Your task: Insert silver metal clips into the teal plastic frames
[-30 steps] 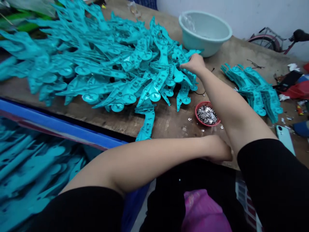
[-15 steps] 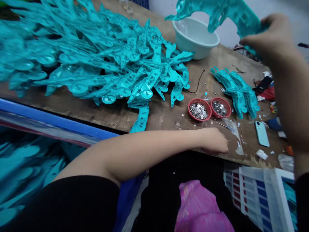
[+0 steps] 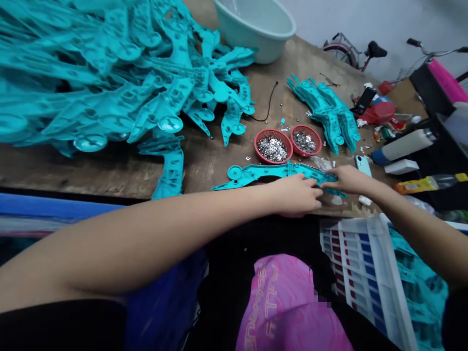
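Here, a teal part (image 3: 261, 171) lay by the six-o'clock edge of the tabletop (image 3: 302, 63), fingers of the right hand (image 3: 346, 180) gripping its three-o'clock end, left hand (image 3: 297, 195) curled alongside, its grip too hidden to tell, red basket (image 3: 272, 147) towards twelve o'clock.

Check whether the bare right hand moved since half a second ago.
Yes: relative to the round red plastic baskets, the right hand went from above-right to below-right in view.
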A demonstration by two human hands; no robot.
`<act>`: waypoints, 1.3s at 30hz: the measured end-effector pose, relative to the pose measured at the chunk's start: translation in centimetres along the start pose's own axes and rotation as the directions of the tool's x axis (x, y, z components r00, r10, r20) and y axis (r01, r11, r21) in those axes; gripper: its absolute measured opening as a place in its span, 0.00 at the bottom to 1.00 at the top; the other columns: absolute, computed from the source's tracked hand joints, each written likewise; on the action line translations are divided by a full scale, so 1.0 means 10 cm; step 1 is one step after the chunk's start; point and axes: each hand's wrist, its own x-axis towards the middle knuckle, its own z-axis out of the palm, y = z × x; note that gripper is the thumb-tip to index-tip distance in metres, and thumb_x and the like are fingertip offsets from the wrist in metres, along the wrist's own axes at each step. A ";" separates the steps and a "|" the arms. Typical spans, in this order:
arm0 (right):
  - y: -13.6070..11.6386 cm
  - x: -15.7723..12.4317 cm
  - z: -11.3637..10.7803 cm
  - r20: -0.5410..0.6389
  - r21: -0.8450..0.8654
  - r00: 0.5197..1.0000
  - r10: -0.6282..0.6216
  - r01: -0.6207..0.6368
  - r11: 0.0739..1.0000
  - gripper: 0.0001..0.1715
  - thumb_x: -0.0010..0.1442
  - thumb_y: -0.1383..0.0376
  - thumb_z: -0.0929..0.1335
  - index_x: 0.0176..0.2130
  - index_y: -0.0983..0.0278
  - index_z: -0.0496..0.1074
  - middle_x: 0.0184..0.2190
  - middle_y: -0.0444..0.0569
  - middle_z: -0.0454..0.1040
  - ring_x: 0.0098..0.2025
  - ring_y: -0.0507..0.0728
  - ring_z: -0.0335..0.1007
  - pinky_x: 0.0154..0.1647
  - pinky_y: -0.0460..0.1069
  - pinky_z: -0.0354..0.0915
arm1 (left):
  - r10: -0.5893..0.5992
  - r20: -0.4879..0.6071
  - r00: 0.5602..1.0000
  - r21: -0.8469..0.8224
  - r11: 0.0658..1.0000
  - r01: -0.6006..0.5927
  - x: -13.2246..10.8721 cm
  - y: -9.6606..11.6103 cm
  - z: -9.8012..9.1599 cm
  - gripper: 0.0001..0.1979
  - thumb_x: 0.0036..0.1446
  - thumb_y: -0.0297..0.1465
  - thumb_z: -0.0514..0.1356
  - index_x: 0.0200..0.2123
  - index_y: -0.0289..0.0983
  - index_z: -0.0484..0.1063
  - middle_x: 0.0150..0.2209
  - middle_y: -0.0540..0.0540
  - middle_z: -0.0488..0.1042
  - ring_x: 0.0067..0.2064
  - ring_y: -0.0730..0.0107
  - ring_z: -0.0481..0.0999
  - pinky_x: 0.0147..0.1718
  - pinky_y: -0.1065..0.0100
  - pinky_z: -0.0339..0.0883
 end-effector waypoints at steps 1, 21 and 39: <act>0.01 0.18 -0.14 0.002 -0.079 0.999 -0.034 0.035 0.996 0.29 0.78 0.44 0.78 0.62 0.61 0.96 0.52 0.65 0.96 0.58 0.81 0.95 0.63 0.64 0.84 | -0.086 0.086 0.993 -0.001 0.996 0.086 -0.02 -0.02 0.01 0.23 0.87 0.32 0.66 0.77 0.44 0.87 0.83 0.35 0.83 0.79 0.38 0.84 0.58 0.51 0.80; -0.35 1.87 -0.36 -0.225 -0.153 0.964 -0.144 0.111 0.982 0.22 0.83 0.64 0.72 0.64 0.68 0.91 0.65 0.68 0.91 0.65 0.76 0.87 0.63 0.61 0.77 | -0.254 0.416 0.873 -0.101 0.941 0.322 -0.05 -0.28 -0.01 0.20 0.87 0.30 0.64 0.71 0.34 0.91 0.74 0.28 0.88 0.75 0.35 0.86 0.67 0.48 0.82; -0.01 1.72 -0.38 -0.391 0.190 0.917 -0.084 0.170 0.967 0.24 0.76 0.67 0.76 0.65 0.69 0.93 0.57 0.64 0.95 0.56 0.73 0.92 0.66 0.63 0.83 | -0.624 0.390 0.678 0.044 0.747 0.663 -0.18 -0.86 0.08 0.29 0.88 0.41 0.62 0.80 0.33 0.82 0.80 0.27 0.82 0.79 0.34 0.83 0.74 0.48 0.78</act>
